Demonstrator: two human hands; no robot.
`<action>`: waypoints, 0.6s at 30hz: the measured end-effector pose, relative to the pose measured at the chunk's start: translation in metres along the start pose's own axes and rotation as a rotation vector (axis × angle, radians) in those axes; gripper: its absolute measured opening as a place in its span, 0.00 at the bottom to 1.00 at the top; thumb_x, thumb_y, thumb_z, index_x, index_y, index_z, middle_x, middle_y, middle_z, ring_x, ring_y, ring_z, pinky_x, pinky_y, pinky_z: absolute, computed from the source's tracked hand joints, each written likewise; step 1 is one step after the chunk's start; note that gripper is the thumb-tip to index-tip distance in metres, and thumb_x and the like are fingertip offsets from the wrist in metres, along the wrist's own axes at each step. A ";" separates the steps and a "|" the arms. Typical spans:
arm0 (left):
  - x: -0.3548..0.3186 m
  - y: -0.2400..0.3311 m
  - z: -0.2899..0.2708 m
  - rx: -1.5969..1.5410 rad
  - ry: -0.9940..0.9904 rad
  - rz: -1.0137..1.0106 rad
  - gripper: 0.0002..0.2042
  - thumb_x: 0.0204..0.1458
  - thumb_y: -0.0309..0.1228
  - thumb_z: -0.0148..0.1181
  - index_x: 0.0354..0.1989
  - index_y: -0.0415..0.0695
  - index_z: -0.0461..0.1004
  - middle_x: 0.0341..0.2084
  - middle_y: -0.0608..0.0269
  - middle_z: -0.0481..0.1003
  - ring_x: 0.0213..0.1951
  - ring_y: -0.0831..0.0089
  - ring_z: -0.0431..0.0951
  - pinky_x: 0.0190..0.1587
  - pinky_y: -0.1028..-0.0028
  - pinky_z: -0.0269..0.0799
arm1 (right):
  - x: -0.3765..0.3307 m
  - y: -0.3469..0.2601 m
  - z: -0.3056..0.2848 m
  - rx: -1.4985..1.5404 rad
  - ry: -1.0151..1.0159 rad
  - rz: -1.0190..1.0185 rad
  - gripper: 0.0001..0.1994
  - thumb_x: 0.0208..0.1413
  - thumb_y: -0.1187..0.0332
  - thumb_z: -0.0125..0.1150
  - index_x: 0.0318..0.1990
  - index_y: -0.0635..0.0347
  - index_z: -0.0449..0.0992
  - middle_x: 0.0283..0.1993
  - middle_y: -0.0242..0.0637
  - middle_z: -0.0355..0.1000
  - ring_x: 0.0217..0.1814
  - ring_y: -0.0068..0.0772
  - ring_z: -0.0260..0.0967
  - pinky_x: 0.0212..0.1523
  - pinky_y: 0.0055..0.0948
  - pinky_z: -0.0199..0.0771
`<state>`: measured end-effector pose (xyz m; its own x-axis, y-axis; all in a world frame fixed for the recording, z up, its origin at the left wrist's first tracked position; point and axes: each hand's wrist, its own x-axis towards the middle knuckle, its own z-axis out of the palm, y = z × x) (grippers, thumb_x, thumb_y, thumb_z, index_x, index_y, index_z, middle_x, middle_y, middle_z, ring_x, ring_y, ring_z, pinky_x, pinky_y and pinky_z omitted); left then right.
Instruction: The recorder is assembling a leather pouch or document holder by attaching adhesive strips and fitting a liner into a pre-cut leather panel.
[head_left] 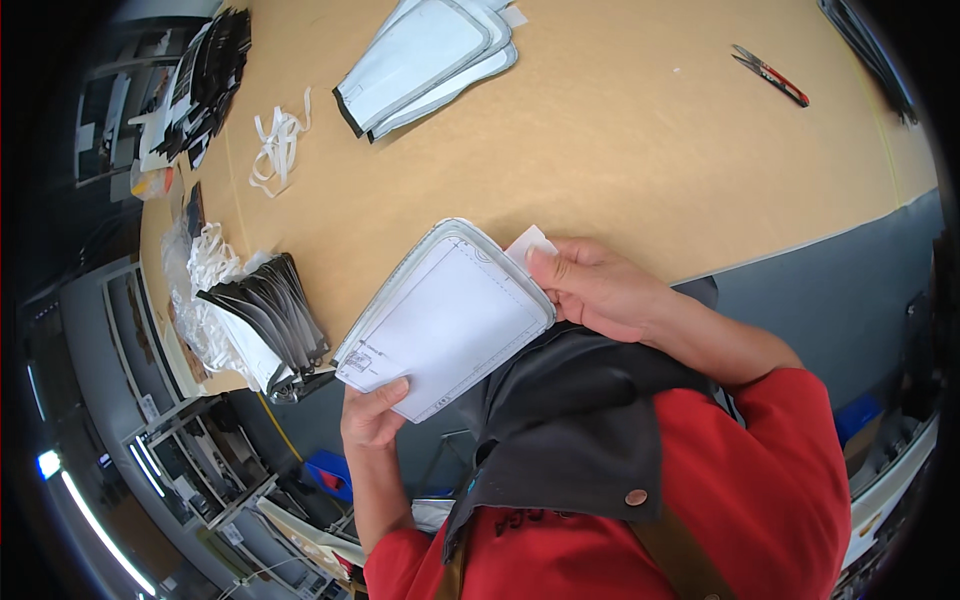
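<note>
My left hand (374, 412) is closed on the lower left corner of a stack of white panels (450, 320), with its thumb lying on top. The panels have rounded corners and grey edges, and the top one carries printed lines and a dashed border. At the stack's upper right edge, my right hand (600, 287) pinches a small white tag (527, 246) between thumb and fingers. Whether the tag is joined to the stack cannot be made out. The stack is held tilted over the table's near edge, in front of my dark apron (570, 450).
On the tan table (620, 150) lie more pale panels (430, 60), a white ribbon (278, 150) and red-handled thread snips (770, 75). Dark-edged pieces (270, 315) stand bundled at the left beside white strips (210, 260). Black pieces (205, 85) are piled far left.
</note>
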<state>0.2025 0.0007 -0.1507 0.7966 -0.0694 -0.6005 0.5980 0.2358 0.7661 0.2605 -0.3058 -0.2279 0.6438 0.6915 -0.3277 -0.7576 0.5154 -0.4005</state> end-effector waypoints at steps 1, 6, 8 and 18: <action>0.000 0.000 0.000 -0.005 0.002 -0.004 0.35 0.42 0.20 0.67 0.62 0.35 0.61 0.54 0.52 0.71 0.56 0.58 0.72 0.60 0.60 0.67 | 0.001 0.004 -0.002 -0.039 0.013 -0.014 0.20 0.65 0.61 0.55 0.56 0.68 0.70 0.48 0.40 0.76 0.50 0.25 0.73 0.50 0.26 0.74; 0.000 0.001 0.009 -0.115 0.035 0.024 0.34 0.40 0.14 0.66 0.60 0.33 0.63 0.50 0.47 0.73 0.53 0.56 0.75 0.55 0.59 0.73 | 0.000 0.006 0.011 -0.077 0.047 -0.113 0.15 0.59 0.75 0.60 0.53 0.67 0.74 0.49 0.39 0.77 0.49 0.26 0.75 0.52 0.28 0.74; 0.000 0.000 0.010 -0.106 0.044 0.031 0.34 0.40 0.14 0.67 0.60 0.33 0.63 0.50 0.47 0.73 0.52 0.55 0.76 0.55 0.59 0.73 | 0.001 0.009 0.011 -0.080 0.056 -0.140 0.14 0.58 0.75 0.61 0.52 0.67 0.75 0.48 0.39 0.77 0.49 0.25 0.75 0.52 0.27 0.74; 0.000 -0.001 0.010 -0.093 0.090 0.029 0.35 0.38 0.14 0.68 0.60 0.34 0.64 0.50 0.47 0.74 0.52 0.55 0.76 0.55 0.59 0.73 | 0.005 0.012 0.012 -0.076 0.075 -0.159 0.13 0.59 0.74 0.61 0.51 0.66 0.76 0.47 0.38 0.78 0.48 0.24 0.75 0.51 0.27 0.73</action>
<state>0.2022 -0.0091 -0.1493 0.7999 0.0255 -0.5996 0.5605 0.3256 0.7615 0.2533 -0.2901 -0.2246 0.7630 0.5636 -0.3165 -0.6372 0.5738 -0.5145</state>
